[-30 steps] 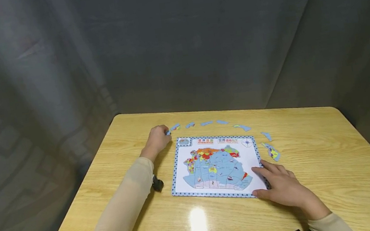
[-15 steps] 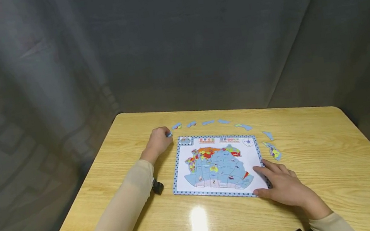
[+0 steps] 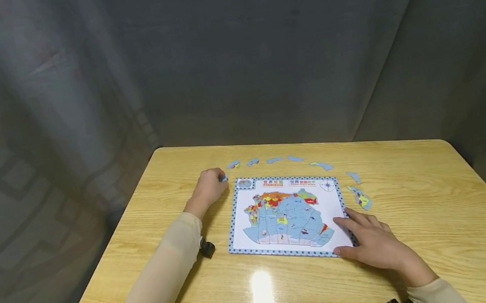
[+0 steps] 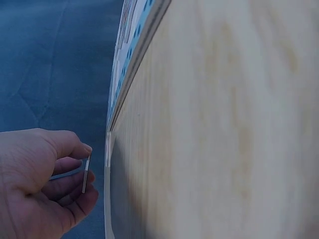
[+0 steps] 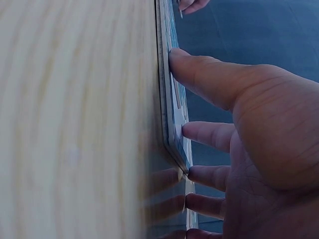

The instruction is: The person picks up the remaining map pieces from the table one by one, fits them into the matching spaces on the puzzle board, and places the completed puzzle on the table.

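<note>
A flat world map puzzle board (image 3: 239, 223) with a blue dotted border lies on the table, part of its map filled with fitted pieces. Just off the board's upper left corner, my left hand (image 3: 208, 189) pinches a small blue puzzle piece (image 3: 224, 178). The left wrist view shows this thin piece (image 4: 86, 174) edge-on between thumb and fingers. My right hand (image 3: 377, 244) rests at the board's lower right edge with fingers spread. In the right wrist view its thumb (image 5: 209, 72) lies on the board's edge and the other fingertips touch down around the corner.
Several loose puzzle pieces lie in an arc beyond the board, from a blue and red piece (image 3: 234, 164) at the left to a yellow and blue piece (image 3: 361, 198) at the right. Grey curtains (image 3: 232, 71) hang behind the wooden table (image 3: 438, 197).
My left hand has drawn slightly toward me with the pinched puzzle piece. The head view has shifted a little. My right hand keeps its place on the board's edge.
</note>
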A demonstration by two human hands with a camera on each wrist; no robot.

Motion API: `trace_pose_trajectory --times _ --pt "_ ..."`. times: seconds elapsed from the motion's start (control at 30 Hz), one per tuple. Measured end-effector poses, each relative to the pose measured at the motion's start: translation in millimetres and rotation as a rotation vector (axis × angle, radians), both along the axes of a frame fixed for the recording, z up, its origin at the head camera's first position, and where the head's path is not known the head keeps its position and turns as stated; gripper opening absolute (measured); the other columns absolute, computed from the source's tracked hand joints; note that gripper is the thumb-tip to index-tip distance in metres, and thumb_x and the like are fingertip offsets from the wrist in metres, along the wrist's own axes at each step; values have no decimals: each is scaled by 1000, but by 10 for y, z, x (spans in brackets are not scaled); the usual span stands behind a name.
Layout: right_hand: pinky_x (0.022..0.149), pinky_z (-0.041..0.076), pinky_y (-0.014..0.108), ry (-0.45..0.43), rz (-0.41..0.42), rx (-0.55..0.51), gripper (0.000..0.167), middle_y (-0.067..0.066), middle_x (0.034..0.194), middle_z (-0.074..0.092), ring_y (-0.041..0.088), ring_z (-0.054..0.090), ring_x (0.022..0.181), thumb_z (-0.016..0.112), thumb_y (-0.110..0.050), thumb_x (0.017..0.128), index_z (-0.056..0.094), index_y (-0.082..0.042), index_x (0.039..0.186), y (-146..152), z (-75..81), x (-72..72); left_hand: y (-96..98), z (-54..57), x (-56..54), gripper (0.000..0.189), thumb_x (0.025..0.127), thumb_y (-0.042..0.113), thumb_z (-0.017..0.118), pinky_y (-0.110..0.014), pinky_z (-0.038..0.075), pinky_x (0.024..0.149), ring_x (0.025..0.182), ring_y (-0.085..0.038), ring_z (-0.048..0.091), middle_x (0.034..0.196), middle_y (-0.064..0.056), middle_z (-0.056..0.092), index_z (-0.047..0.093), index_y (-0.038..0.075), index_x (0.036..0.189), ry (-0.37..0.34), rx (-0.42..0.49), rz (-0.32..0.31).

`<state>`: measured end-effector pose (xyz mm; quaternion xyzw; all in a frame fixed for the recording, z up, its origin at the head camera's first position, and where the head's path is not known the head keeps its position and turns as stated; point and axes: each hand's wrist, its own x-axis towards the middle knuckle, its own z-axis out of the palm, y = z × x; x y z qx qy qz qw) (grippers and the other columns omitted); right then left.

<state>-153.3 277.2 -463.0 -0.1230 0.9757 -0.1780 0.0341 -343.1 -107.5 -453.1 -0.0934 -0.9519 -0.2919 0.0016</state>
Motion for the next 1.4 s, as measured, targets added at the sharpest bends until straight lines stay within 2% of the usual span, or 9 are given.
trace_pose_trajectory --times 0.4,0.57,1.0,1.4 --pt "90 31 69 -1 4 -6 78 25 151 34 49 32 130 69 -63 80 56 -13 139 1 8 3 11 11 81 23 91 12 68 -38 53 83 97 -25 63 109 -14 67 67 0 111 36 -29 -16" --pt "91 30 69 -6 3 -5 79 24 151 33 48 32 130 68 -64 80 55 -14 139 5 -4 -2 4 32 119 21 92 11 68 -37 54 81 95 -24 62 107 -14 67 67 -1 110 28 -22 -30" --pt "91 28 69 -13 -3 -19 79 25 152 31 49 29 131 69 -62 80 55 -12 140 20 -27 -18 22 7 188 22 90 11 70 -37 54 82 95 -25 64 106 -14 68 68 -1 109 59 -20 -43" --pt "91 28 68 -17 -3 -20 80 25 152 31 49 29 131 69 -64 80 54 -12 140 6 -17 -6 37 30 291 22 91 11 69 -36 53 82 95 -22 62 108 -12 68 68 1 110 37 -31 -34"
